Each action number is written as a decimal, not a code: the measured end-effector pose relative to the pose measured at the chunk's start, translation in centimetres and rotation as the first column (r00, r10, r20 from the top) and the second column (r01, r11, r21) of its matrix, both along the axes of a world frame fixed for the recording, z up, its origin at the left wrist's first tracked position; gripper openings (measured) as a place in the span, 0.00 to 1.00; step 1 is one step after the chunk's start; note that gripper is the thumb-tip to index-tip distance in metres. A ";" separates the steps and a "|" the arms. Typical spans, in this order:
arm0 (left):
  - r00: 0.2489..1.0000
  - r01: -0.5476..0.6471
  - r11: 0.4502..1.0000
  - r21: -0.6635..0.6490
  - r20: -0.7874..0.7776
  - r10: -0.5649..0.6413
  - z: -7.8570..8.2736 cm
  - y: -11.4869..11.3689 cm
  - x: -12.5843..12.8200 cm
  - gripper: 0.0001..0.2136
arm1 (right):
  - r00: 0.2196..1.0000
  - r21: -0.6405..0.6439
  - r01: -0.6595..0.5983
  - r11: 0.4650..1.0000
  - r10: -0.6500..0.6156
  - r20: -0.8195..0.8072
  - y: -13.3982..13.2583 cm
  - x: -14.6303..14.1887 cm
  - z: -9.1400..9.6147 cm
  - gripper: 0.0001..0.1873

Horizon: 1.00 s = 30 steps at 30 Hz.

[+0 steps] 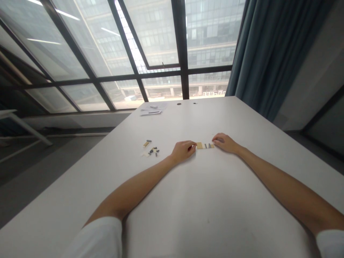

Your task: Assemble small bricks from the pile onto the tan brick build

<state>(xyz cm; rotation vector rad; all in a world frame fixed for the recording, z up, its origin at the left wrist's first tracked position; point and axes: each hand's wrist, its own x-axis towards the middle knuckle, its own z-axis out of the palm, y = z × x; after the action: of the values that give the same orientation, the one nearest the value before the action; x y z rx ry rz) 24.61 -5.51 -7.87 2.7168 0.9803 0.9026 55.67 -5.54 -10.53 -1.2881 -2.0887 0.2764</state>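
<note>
White table by a window: small pieces, partly set out

Setting: a window (161, 39) is filling the wall beyond the far edge of the white table (204, 208); a blue curtain (274, 46) is hanging past the far right corner.

Row: a tan plate (199, 146), dark strips (206, 146) and a small tan piece (212, 146) are lying in line, mid-surface, well in from both side edges.

Left hand (184, 150): fingertips are resting nearly together at the plate's left end; whether they are gripping it, I cannot tell.

Right hand (225, 142): fingers are lying bent beside the row's right end; I cannot tell whether they are holding anything.

Progress: one short line is standing arranged, by my judgement an early stage. Loose pieces (154, 151) are sitting unsorted toward the left edge, apparently unused.

Writing: papers (150, 111) are lying near the far left corner; no brand, label or lettering is showing legibly.
</note>
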 end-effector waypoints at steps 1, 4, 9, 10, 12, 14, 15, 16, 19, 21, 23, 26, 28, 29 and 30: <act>1.000 -0.012 1.000 -0.008 -0.003 0.011 0.0 0.1 0.0 0.12 | 0.998 0.009 0.055 0.998 -0.055 0.010 0.1 0.0 -0.1 0.12; 0.997 -0.077 0.996 -0.038 -0.029 0.076 0.3 0.4 -0.1 0.12 | 0.958 0.056 0.276 0.960 -0.279 0.059 0.3 -0.1 -0.3 0.15; 0.961 -0.244 0.962 -0.121 -0.166 0.223 0.6 1.0 -0.3 0.16 | 0.839 0.054 0.511 0.858 -0.512 0.185 0.1 -0.4 -0.3 0.18; 0.949 -0.272 0.952 -0.141 -0.203 0.241 0.6 1.1 -0.3 0.17 | 0.829 0.042 0.520 0.853 -0.516 0.213 0.0 -0.4 -0.3 0.18; 0.928 -0.301 0.939 -0.164 -0.274 0.250 0.6 1.2 -0.2 0.18 | 0.822 0.019 0.522 0.852 -0.510 0.253 -0.1 -0.5 -0.2 0.18; 0.915 -0.302 0.940 -0.160 -0.324 0.239 0.6 1.2 -0.2 0.18 | 0.819 0.011 0.522 0.853 -0.505 0.271 -0.1 -0.6 -0.1 0.19; 0.912 -0.298 0.942 -0.153 -0.337 0.234 0.6 1.2 -0.2 0.18 | 0.818 0.012 0.523 0.853 -0.505 0.275 -0.1 -0.6 -0.1 0.19; 0.910 -0.294 0.945 -0.146 -0.343 0.231 0.6 1.1 -0.1 0.18 | 0.817 0.012 0.523 0.852 -0.505 0.278 -0.1 -0.6 0.0 0.19; 0.910 -0.291 0.946 -0.141 -0.345 0.228 0.7 1.0 -0.1 0.18 | 0.814 0.008 0.525 0.851 -0.506 0.285 -0.2 -0.6 0.0 0.19; 0.910 -0.289 0.946 -0.147 -0.348 0.224 0.7 1.0 -0.2 0.19 | 0.811 0.008 0.528 0.849 -0.507 0.292 -0.2 -0.7 0.1 0.19; 0.912 -0.284 0.947 -0.151 -0.348 0.218 0.7 1.1 -0.2 0.19 | 0.810 0.013 0.527 0.850 -0.507 0.297 -0.3 -0.7 0.1 0.19; 0.916 -0.278 0.949 -0.150 -0.339 0.215 0.6 1.2 -0.2 0.19 | 0.811 0.015 0.522 0.853 -0.502 0.299 -0.3 -0.7 0.2 0.19; 0.916 -0.280 0.948 -0.151 -0.337 0.217 0.6 1.2 -0.2 0.18 | 0.811 0.013 0.522 0.853 -0.501 0.303 -0.3 -0.7 0.2 0.19; 0.915 -0.282 0.947 -0.153 -0.339 0.218 0.5 1.2 -0.2 0.18 | 0.810 0.013 0.522 0.853 -0.501 0.305 -0.3 -0.7 0.2 0.19; 0.915 -0.284 0.946 -0.155 -0.340 0.218 0.5 1.2 -0.2 0.18 | 0.810 0.015 0.522 0.853 -0.501 0.306 -0.2 -0.7 0.2 0.19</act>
<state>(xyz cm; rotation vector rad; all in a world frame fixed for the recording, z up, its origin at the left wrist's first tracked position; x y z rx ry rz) 24.41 -4.26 -7.35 2.6479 1.4251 0.3637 55.00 -5.77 -10.37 -1.9814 -1.8757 -0.0966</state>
